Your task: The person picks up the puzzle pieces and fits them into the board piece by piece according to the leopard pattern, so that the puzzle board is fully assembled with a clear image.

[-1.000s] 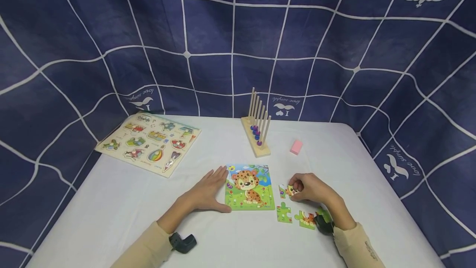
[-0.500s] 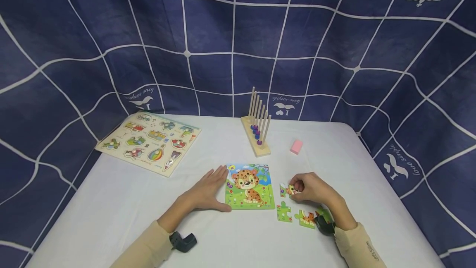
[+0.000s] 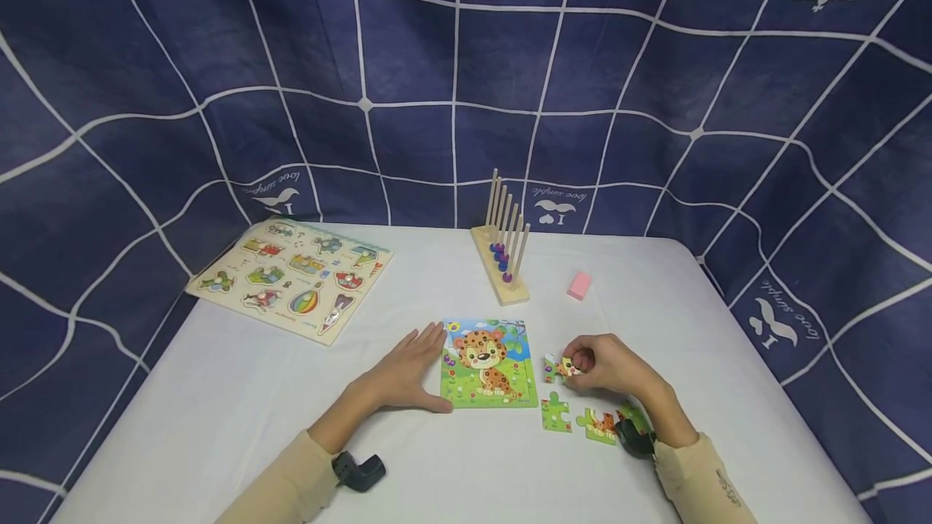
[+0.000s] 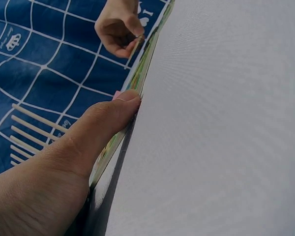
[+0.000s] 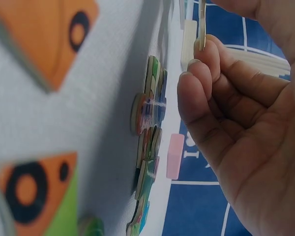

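Observation:
A square picture board [image 3: 486, 364] with a cartoon leopard lies on the white table. My left hand [image 3: 399, 377] spreads along its left side, the fingers straight and the thumb touching its front edge, as the left wrist view also shows. Just right of the board, my right hand [image 3: 610, 366] pinches a jigsaw piece [image 3: 570, 366] printed with part of a leopard face; the right wrist view shows its thin edge. A green jigsaw piece [image 3: 556, 413] and a leopard-body jigsaw piece [image 3: 600, 426] lie below that hand. Its wrist partly covers another green piece [image 3: 635, 417].
Behind the board stands a wooden peg rack [image 3: 504, 285] with upright rods and several purple and blue beads. A pink block [image 3: 579, 285] lies to its right. A wooden vehicle puzzle board [image 3: 294, 280] occupies the back left. Blue checked cloth [image 3: 408, 152] hangs behind the table.
The head view has shifted very slightly. My right hand still pinches the jigsaw piece, at almost the same place. The left hand stays at the board.

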A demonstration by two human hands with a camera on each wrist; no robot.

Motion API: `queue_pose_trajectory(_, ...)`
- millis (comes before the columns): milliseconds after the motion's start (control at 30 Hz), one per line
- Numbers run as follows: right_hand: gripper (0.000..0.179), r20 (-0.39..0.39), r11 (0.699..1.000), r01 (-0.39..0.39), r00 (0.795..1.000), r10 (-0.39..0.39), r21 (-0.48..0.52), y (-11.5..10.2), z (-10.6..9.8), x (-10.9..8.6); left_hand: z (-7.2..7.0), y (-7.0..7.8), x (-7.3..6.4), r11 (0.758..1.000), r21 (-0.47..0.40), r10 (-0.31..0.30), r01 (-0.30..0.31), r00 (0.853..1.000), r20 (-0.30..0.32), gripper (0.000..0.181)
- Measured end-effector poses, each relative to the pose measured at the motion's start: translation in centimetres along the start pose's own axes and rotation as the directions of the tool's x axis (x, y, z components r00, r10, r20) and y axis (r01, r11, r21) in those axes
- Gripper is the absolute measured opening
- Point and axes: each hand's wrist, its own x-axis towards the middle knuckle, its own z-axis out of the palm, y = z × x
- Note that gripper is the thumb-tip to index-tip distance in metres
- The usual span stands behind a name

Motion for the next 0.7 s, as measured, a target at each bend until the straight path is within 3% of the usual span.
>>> queue_pose_trajectory(700,0.03,-0.001,1.0,0.003,1.0,-0.003,0.005,-1.01,-0.17,0.46,-0.06,0.06,-0.02,1.0,-0.007,0.004,-0.005,1.0,-0.002,0.128)
